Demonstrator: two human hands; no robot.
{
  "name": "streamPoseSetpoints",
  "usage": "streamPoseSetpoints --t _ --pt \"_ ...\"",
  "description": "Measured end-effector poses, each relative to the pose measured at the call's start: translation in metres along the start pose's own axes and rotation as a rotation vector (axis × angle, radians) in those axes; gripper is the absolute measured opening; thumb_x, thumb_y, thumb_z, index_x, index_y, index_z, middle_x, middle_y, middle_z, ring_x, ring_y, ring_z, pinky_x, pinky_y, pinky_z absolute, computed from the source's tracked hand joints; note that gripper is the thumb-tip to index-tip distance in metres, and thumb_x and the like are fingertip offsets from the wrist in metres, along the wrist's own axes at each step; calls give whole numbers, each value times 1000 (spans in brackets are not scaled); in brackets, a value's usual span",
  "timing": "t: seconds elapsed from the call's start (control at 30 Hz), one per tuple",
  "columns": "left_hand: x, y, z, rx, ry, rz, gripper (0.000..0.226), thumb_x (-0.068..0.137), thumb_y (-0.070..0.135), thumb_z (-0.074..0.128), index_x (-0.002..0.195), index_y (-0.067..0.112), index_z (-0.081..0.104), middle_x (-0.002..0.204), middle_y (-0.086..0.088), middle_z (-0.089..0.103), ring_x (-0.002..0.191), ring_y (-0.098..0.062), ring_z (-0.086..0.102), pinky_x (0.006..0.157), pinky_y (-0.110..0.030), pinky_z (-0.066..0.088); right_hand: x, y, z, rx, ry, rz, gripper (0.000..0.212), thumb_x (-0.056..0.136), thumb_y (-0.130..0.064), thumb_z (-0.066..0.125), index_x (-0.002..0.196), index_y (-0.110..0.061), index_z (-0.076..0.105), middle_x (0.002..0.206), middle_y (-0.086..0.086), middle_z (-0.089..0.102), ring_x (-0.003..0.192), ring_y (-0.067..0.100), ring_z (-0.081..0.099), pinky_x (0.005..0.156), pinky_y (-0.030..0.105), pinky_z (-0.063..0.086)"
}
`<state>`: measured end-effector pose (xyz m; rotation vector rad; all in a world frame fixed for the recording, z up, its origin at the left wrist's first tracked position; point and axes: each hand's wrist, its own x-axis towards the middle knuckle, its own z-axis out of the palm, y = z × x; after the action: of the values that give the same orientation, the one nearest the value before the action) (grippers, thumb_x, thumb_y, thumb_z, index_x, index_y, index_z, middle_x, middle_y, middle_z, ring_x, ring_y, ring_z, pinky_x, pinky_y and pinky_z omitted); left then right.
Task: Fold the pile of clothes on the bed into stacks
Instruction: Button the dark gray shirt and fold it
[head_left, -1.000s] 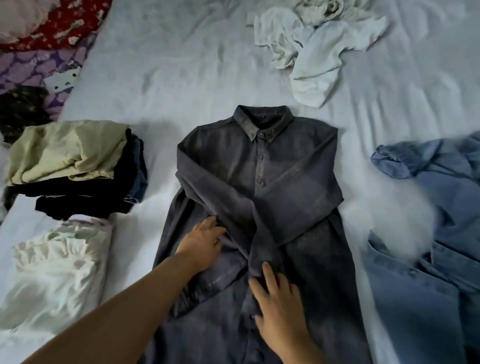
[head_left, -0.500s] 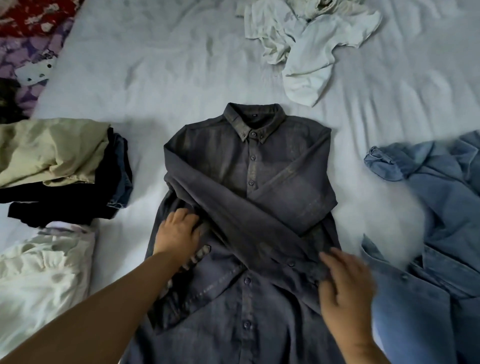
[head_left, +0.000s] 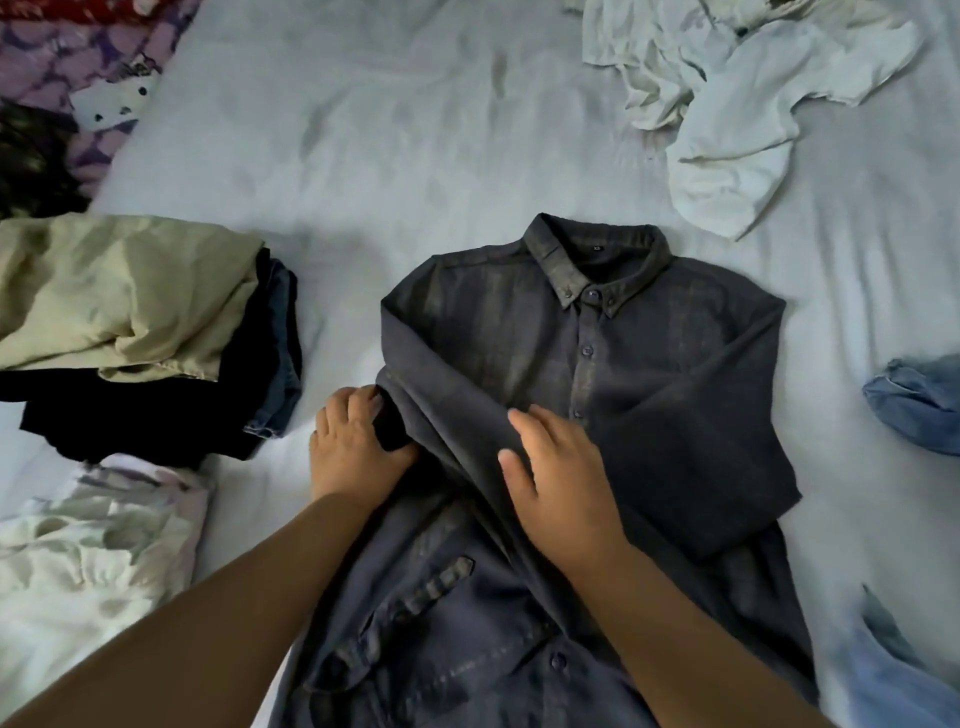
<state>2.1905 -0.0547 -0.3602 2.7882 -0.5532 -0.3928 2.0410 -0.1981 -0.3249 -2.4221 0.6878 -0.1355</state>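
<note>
1. Head view: I see the shirt (head_left: 597, 395) lying button-side up in the middle of the bed (head_left: 415, 130), sleeves crossed over the chest, which I judge narrows it for the next fold
2. A folded stack (head_left: 130, 312) sits to its left, unfolded white clothes (head_left: 753, 119) beyond the collar
3. My left hand (head_left: 353, 447) curls round the shirt's left edge, gripping the fabric
4. My right hand (head_left: 556, 478) lies flat on the crossed sleeve, fingers straight, pinning it, grasping nothing

Both hands press the dark shirt (head_left: 623, 374) (buttoned, sleeves crossed) flat.
</note>
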Motion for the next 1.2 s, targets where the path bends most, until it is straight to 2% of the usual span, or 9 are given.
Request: streamPoseSetpoints --t 0.2,0.3,0.43,0.53,0.73,0.87,0.93,1.07,1.2 --pt "31 -7 12 -28 101 20 60 70 49 47 119 17 60 112 -9 55 103 -30 49 89 -41 39 80 -34 37 95 -67 21 46 96 -35 36 132 -10 51 128 8 57 115 30 52 95 44 41" --pt "41 -4 13 -105 147 122 46 70 27 47 109 11 66 92 -12 60 82 -36 59 71 -40 45 98 -39 50 106 -161 34 43 96 -22 49 138 -15 43 131 4 55 120 23 50 101 37 38" --pt "51 -22 1 -202 160 168 49 69 23 37 105 11 68 93 -14 65 69 -39 64 57 -42 53 107 -32 46 149 172 175 30 92 -3 50 120 -12 57 111 6 63 101 24 59 80 29 43" --pt "51 -44 -2 -203 204 156 49 71 27 36 104 10 68 96 -11 67 76 -33 66 62 -40 56 114 -21 40 137 204 379 29 93 -7 50 121 -14 53 110 7 63 101 25 59 76 28 40" --pt "54 -48 -5 -490 -8 388 57 74 33 52 129 20 53 129 0 51 121 -15 48 104 -28 37 130 -29 48 25 181 163 40 84 -3 55 124 -10 54 116 10 56 108 29 50 88 43 43" --pt "80 -16 -22 -993 -39 -50 41 85 40 61 123 27 54 107 6 63 94 -7 61 93 -23 48 142 -29 49 -9 112 88 38 88 -23 62 125 -15 56 118 7 58 109 28 50 91 44 38" --pt "105 5 -23 -882 -108 -204 45 87 31 65 129 19 52 102 3 63 90 -9 59 94 -29 48 148 -26 47 -43 -59 136 43 90 -33 59 130 -20 49 121 1 56 113 23 49 96 40 33" --pt "147 31 -21 -616 -273 -235 18 79 20 73 95 15 66 88 -3 68 84 -19 64 84 -36 54 153 -20 46 109 -181 145 33 90 -21 60 122 -18 52 115 0 63 110 21 57 99 41 39" --pt "170 28 -28 -527 24 -132 8 86 21 63 87 20 55 79 8 60 76 -12 58 66 -22 46 159 -17 40 123 31 114 36 91 -15 58 126 -14 52 112 5 60 103 22 57 93 41 42"
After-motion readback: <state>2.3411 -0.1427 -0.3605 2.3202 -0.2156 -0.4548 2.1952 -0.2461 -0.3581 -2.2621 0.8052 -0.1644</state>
